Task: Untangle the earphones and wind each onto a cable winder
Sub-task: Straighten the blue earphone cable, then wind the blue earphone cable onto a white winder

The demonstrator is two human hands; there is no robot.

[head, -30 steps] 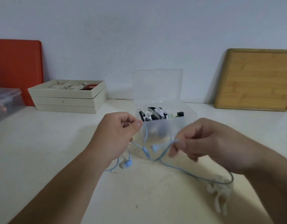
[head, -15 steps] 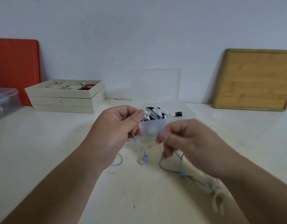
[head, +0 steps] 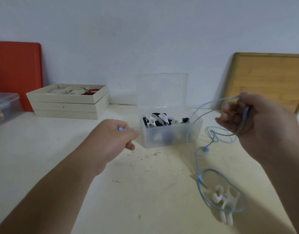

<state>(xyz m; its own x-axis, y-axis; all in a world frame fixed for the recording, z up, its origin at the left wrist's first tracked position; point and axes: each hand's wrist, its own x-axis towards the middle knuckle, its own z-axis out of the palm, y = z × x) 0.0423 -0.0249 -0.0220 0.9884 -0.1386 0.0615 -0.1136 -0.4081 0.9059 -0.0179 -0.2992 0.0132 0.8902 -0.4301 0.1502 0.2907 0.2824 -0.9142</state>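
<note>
A light blue earphone cable point(head: 197, 168) runs from my raised right hand point(head: 256, 120) down to the table, with a knot and one earbud point(head: 206, 149) hanging midway. My right hand grips the cable near its upper end. The plug point(head: 202, 181) lies on the table beside a white cable winder point(head: 225, 202), and a loop of cable rings the winder. My left hand point(head: 116, 141) is curled left of the clear box, and a blue earbud tip point(head: 121, 129) shows at its knuckles.
A clear plastic box point(head: 170, 135) with its lid up holds several black and white earphones. Stacked cream trays point(head: 67, 103) and a red board point(head: 17, 71) stand at the back left, a grey bin point(head: 5, 107) at far left, a wooden board point(head: 270, 80) at the back right.
My hands have drawn apart: the right one rose to the right with the cable, the left one moved left. The cable now stretches out in long loops instead of a bunch.
</note>
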